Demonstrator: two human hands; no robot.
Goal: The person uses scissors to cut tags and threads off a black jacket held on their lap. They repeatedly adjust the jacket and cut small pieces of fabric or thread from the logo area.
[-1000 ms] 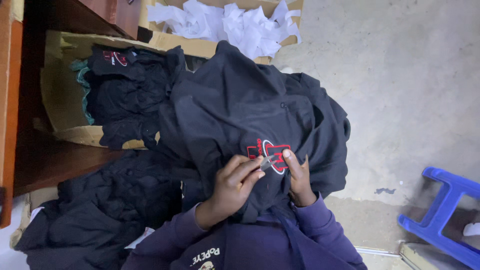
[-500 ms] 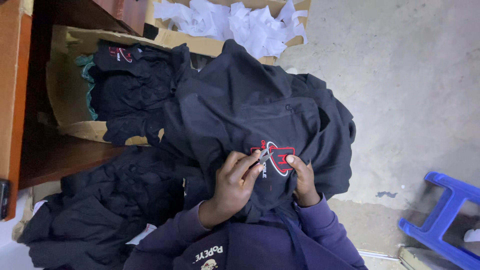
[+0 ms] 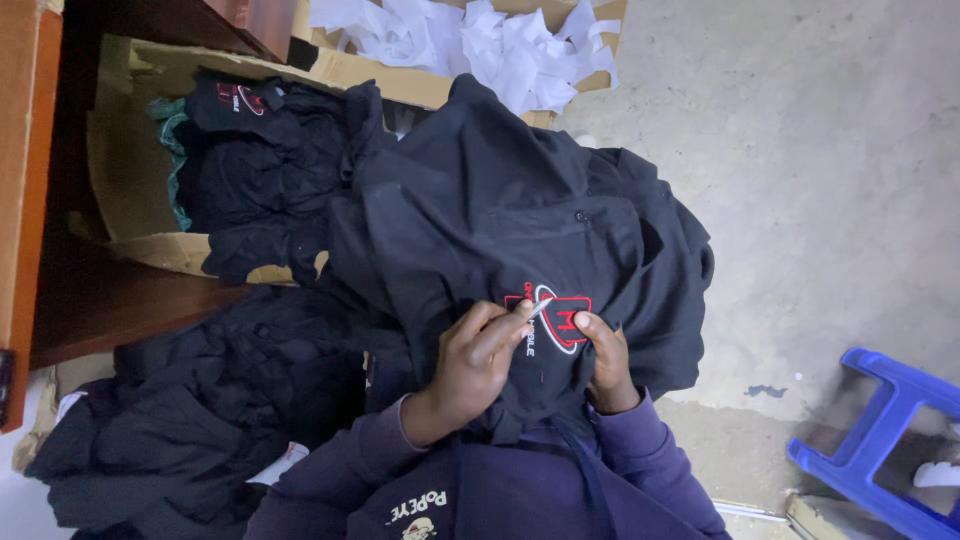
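Observation:
A black shirt [image 3: 500, 200] lies draped over my lap, with a red and white embroidered emblem [image 3: 560, 312] facing up. My left hand [image 3: 470, 360] pinches a thin silvery tool [image 3: 540, 308] whose tip rests on the emblem. On the emblem's right side, my right hand [image 3: 603, 360] presses and pinches the fabric. Both of my sleeves are purple.
A cardboard box [image 3: 130, 130] with more black garments [image 3: 260, 170] stands at the left by a wooden cabinet [image 3: 20, 180]. Another box holds white paper scraps [image 3: 480, 40] at the top. Black clothes [image 3: 180, 420] are piled lower left. A blue plastic stool [image 3: 880, 440] stands on the concrete floor, lower right.
My left hand's fingers shifted slightly toward the emblem with the tool. My right hand stays on the fabric and the shirt lies as before.

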